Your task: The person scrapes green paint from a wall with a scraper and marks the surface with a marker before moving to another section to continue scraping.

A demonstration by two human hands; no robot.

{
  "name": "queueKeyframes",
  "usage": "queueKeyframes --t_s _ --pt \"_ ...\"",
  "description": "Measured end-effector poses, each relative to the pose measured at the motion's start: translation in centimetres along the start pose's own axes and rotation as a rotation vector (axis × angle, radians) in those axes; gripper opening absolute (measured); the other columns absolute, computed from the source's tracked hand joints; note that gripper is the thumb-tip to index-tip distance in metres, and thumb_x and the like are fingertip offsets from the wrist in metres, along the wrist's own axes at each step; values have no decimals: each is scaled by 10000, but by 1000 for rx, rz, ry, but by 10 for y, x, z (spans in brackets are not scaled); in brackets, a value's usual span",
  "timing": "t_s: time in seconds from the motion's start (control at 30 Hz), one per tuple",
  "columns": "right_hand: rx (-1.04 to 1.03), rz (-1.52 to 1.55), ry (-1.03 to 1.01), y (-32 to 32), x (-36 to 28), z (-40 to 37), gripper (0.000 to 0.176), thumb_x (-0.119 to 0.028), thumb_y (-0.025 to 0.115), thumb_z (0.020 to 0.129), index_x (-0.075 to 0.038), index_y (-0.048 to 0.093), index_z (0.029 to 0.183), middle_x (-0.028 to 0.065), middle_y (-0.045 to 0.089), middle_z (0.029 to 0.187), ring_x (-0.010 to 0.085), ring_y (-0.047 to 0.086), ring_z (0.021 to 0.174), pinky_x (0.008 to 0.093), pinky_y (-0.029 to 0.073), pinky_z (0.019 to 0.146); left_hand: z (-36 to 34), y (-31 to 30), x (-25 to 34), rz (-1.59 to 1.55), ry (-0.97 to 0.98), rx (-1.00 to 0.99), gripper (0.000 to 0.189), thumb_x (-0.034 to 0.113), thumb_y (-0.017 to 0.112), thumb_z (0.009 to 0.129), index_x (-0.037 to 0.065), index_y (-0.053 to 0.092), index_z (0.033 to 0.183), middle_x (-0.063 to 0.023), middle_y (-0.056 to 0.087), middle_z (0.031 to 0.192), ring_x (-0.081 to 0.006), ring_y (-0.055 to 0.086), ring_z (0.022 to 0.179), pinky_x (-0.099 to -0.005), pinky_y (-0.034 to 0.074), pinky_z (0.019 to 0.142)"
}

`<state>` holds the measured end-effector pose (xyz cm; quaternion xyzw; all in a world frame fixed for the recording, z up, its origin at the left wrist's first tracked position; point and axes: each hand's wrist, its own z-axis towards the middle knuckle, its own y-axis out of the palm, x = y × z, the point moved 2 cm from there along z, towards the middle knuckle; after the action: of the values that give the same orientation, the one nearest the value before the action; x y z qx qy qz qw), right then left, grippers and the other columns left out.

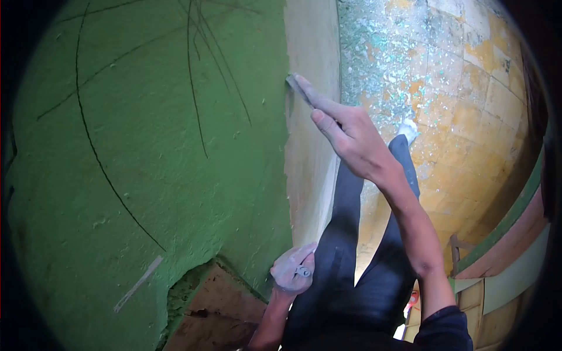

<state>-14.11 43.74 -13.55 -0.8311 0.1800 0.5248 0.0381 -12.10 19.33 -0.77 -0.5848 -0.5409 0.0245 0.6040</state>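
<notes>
My right hand (354,137) grips a thin, flat grey scraper (300,90), with fingers stretched along it. The scraper's tip meets the border between the green paint (246,175) and the bare, pale strip of wall (307,175). Lower down, my left hand (293,270) is closed and whitened with dust, close beside the wall and my leg. A small, round, grey end (302,271) shows at its fingers; what it belongs to is hidden.
Dark cracks or lines (96,140) run across the green wall. A broken patch exposes brown material (216,307) at lower left. Paint flakes (392,64) litter the yellowish tiled floor (468,140), where my foot (408,130) stands. A curved green-edged structure (503,234) is at right.
</notes>
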Motion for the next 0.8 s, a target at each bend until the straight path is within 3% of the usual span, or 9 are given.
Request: queueKeyframes --t_s 0.13,0.3,0.37,0.4,0.5,0.6,0.8 --pt "179 -82 -351 30 18 -21 532 -138 484 1001 -96 416 1526 338 625 1084 420 685 886 409 497 852 3 -4 4 4 25 4 153 10 666 909 -37 736 1037 -152 739 814 -170 680 604 -264 537 591" --pt "33 37 -68 2 3 3 536 -142 483 1006 -105 401 1534 330 604 879 430 634 707 422 486 714 4 0 3 32 42 14 164 11 646 911 -40 736 1038 -137 724 773 -162 665 587 -258 530 585" --pt "47 92 -174 26 21 -24 539 -155 489 1010 -133 398 1541 306 546 763 442 578 649 442 461 660 6 -1 3 25 12 -10 170 5 643 908 -44 735 1042 -137 722 769 -163 661 582 -259 525 578" --pt "-12 63 -131 26 16 -33 543 -159 493 1009 -141 396 1543 303 538 752 442 573 647 445 461 661 3 -3 5 21 -11 -28 173 2 641 907 -46 735 1044 -136 721 766 -164 659 579 -259 523 575" --pt "-135 -37 -89 8 13 -30 554 -175 500 1009 -163 388 1552 289 513 713 424 557 622 469 446 659 -2 -2 0 -1 -24 -25 212 -20 685 873 -14 724 1081 -161 733 859 -307 713 685 -353 571 622" --pt "-60 47 -96 18 16 -35 542 -172 491 1011 -161 401 1546 284 508 707 384 520 586 461 437 654 3 1 1 76 55 -32 196 -33 634 884 -55 729 1053 -123 705 736 -141 638 570 -260 498 545" --pt "134 125 -246 18 26 -1 526 -189 481 1009 -150 426 1531 303 564 801 343 494 610 427 465 694 1 -2 3 34 23 -5 234 -70 614 858 -55 728 1062 -95 676 705 -128 615 559 -251 481 541"
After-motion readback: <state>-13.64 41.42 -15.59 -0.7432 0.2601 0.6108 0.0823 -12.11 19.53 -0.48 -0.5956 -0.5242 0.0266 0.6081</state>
